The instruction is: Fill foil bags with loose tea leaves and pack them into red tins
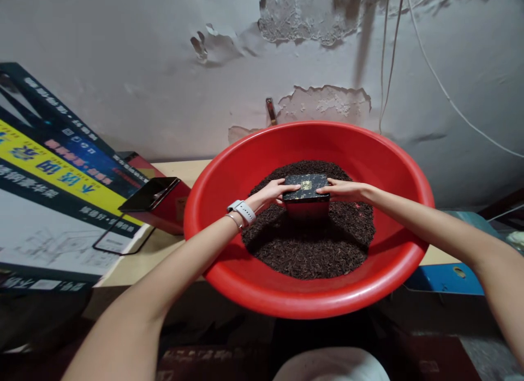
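Observation:
A tin with a dark, gold-flecked lid (293,194) and a red body sits over the large red basin (311,302). My left hand (275,192) grips the tin's left side, thumb on the lid. On the opposite side, my right hand (341,189) holds it the same way. The lid lies on the tin. Beneath is a heap of dark, dry loose tea leaves (307,255). Whether the tin's base touches the leaves is hard to tell. A pale watch and a thin bracelet circle my left wrist.
Left of the basin stands another red tin (167,212) beside a dark hinged lid with a wire frame. A printed carton (61,168) leans at far left. Behind is a peeling wall (164,86) with hanging cables (446,91). A blue panel (446,280) lies at right.

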### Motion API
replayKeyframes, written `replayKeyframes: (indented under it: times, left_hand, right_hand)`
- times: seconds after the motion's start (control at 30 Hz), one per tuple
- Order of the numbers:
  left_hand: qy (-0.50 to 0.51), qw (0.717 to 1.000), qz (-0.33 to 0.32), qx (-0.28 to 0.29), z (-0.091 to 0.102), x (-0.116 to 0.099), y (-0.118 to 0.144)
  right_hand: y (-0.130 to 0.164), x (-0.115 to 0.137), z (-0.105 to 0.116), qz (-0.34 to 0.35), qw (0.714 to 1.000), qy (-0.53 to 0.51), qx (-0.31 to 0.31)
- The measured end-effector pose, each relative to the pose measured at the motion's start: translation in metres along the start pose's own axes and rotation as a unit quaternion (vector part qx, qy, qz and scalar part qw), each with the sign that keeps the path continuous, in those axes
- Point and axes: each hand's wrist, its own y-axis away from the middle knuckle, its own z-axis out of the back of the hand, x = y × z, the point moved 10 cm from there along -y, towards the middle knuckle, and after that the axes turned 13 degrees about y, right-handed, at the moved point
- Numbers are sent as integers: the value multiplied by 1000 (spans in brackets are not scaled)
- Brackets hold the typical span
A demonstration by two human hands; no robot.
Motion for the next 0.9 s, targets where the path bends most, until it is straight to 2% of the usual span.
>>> replayKeyframes:
  times: [0.1, 0.17, 0.33, 0.47, 0.63, 0.8, 0.9]
  left_hand:
    - [-5, 1000, -7, -4, 1, -1, 0]
    - [-9, 1000, -9, -10, 1, -1, 1]
    - [-14, 1000, -25, 8, -3, 0, 0]
    - [-18, 999, -36, 11, -4, 0, 1]
    - [-17, 999, -39, 12, -7, -3, 6]
    - [-19, 999, -43, 17, -10, -6, 10]
    - [-12, 999, -40, -16, -6, -7, 12]
  right_hand:
    - [1, -15, -9, -53, 992, -100, 48]
    - [2, -14, -8, -41, 991, -118, 47]
    - [6, 0, -6, 31, 996, -78, 37]
    - [10, 4, -4, 56, 996, -56, 30]
    - [16, 11, -5, 67, 995, -61, 29]
    - [21, 12, -4, 49, 998, -45, 16]
    - [16, 7, -6, 45, 997, -55, 18]
